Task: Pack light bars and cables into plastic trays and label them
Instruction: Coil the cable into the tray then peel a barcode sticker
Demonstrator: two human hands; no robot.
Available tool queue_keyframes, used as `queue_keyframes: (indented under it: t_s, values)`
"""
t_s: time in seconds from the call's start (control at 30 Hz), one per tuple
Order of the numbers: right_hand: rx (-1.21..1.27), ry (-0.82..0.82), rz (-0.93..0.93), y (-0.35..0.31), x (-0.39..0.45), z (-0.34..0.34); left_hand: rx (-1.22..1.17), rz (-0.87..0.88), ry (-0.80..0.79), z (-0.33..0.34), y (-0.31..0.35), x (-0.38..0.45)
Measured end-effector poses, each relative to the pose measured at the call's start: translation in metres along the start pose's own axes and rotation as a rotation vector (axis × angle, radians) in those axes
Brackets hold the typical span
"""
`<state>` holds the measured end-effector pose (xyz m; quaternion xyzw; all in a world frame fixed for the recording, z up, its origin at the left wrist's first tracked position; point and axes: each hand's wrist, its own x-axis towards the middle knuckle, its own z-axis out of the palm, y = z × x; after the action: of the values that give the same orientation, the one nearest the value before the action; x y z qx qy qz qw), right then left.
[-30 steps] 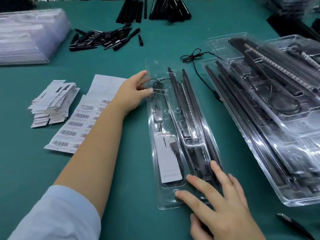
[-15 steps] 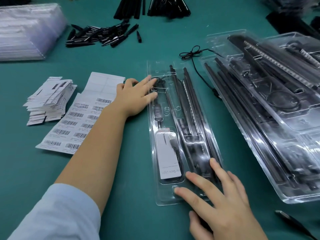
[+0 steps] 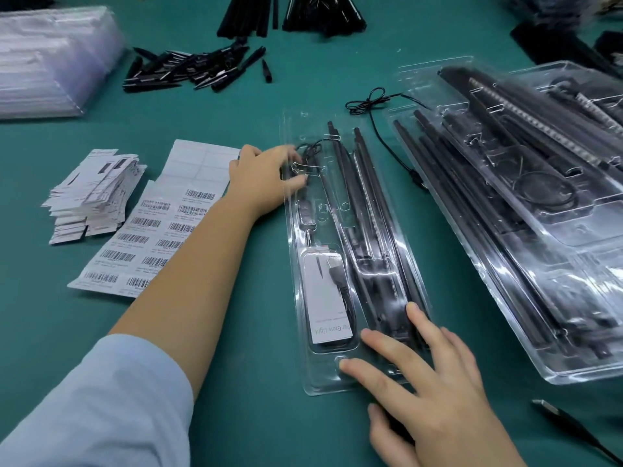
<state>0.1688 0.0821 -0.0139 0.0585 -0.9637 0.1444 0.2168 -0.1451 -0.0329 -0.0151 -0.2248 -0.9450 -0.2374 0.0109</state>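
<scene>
Right hand [image 3: 435, 392]: lower right of the frame, fingers straight and spread, pressing flat on the near end of the clear tray [image 3: 337, 387].
Tray: centre of the frame, on the green table [image 3: 256, 332]; it holds black light bars [image 3: 371, 210], a cable [image 3: 308, 153] and a white card [image 3: 323, 298].
Left hand [image 3: 261, 178]: at the tray's far left edge, fingers bent on the plastic over the cable; grip cannot be told.
Barcode labels [image 3: 155, 230]: left of the forearm.
Filled trays [image 3: 526, 203]: stacked at right.

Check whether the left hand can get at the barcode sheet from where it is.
Probably yes. The left hand rests at the tray edge, right beside the barcode sheet, and nothing lies between them; only its own forearm covers part of the sheet.
</scene>
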Motion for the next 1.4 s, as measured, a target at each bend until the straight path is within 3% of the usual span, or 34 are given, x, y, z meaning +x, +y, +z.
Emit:
queue_keyframes:
  t_s: [0.23, 0.33, 0.47, 0.6, 0.7, 0.87, 1.17, 1.4]
  values:
    - [0.002, -0.004, -0.002, 0.001, 0.0, 0.001, -0.056, 0.031, 0.038, -0.002, -0.001, -0.003]
    - [0.002, 0.005, 0.0, 0.0, 0.0, 0.001, -0.318, -0.049, 0.043, -0.013, 0.005, -0.004]
    - [-0.007, 0.007, -0.01, 0.0, 0.0, 0.0, -0.454, -0.185, -0.047, -0.024, 0.01, 0.001]
    - [-0.014, 0.004, -0.019, 0.001, 0.001, -0.001, -0.198, -0.209, 0.044, -0.015, 0.018, 0.012]
    - [-0.023, -0.002, -0.023, 0.001, 0.002, -0.002, 0.068, 0.037, -0.037, -0.007, 0.03, 0.016]
    - [-0.022, -0.003, -0.028, 0.002, 0.003, -0.001, -0.011, -0.011, -0.173, -0.006, 0.039, 0.031]
    - [0.001, 0.014, -0.015, 0.002, 0.001, 0.002, 0.255, -0.032, -0.222, 0.013, 0.049, 0.028]
    - [0.02, 0.028, -0.017, 0.004, 0.0, 0.004, -0.083, -0.021, -0.105, 0.009, 0.042, 0.032]
